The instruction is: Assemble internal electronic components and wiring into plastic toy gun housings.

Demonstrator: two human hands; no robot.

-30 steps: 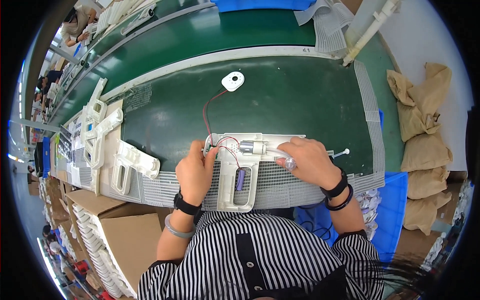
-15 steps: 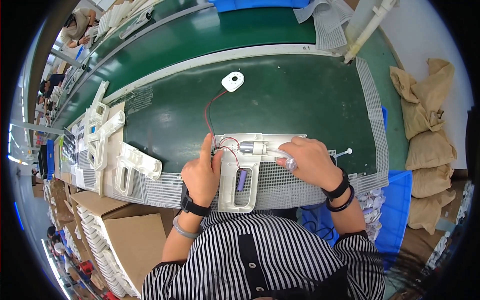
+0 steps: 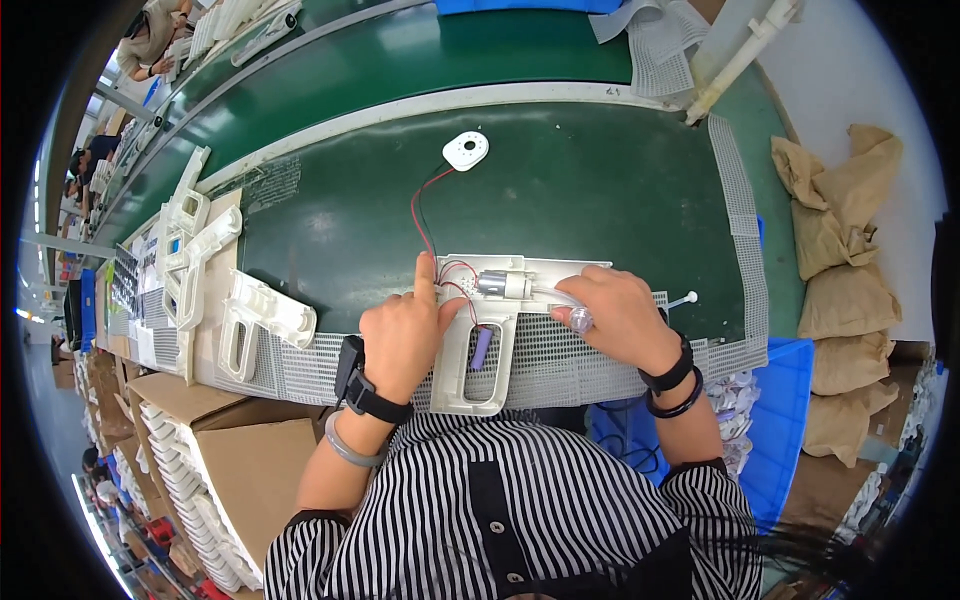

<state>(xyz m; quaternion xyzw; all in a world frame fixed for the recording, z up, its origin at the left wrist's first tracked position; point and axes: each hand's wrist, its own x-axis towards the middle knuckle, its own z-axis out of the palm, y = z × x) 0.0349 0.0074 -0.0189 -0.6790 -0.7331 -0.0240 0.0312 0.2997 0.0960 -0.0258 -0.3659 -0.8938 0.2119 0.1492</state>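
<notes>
A white gun-shaped plastic shell half (image 3: pixel 497 398) lies open side up before me, its handle toward my body. Inside sit a small silver-and-white motor unit (image 3: pixel 504 284), red and dark wires, and a purple cylinder (image 3: pixel 481 349) hanging on wires by the handle opening. My left hand (image 3: pixel 405 330) grips the shell's left end, index finger stretched along the edge and thumb on the inside. My right hand (image 3: pixel 618 318) pinches a clear tube (image 3: pixel 550 297) running from the motor unit; a clear round end piece (image 3: pixel 580 319) shows under its fingers. Wires lead to a white disc (image 3: pixel 466 151) beyond.
Other white shell parts (image 3: pixel 262 318) lie at the left on perforated grey matting (image 3: pixel 330 372). A white pin-like piece (image 3: pixel 684 300) lies right of my right hand. Cardboard box (image 3: pixel 262 470) at lower left, blue bin (image 3: pixel 785 430) and brown sacks (image 3: pixel 845 300) at right. People work at far left.
My left thumb has slid right, further over the shell's inside, away from the index finger. My right hand keeps its pinch on the tube. The whole view has shifted slightly.
</notes>
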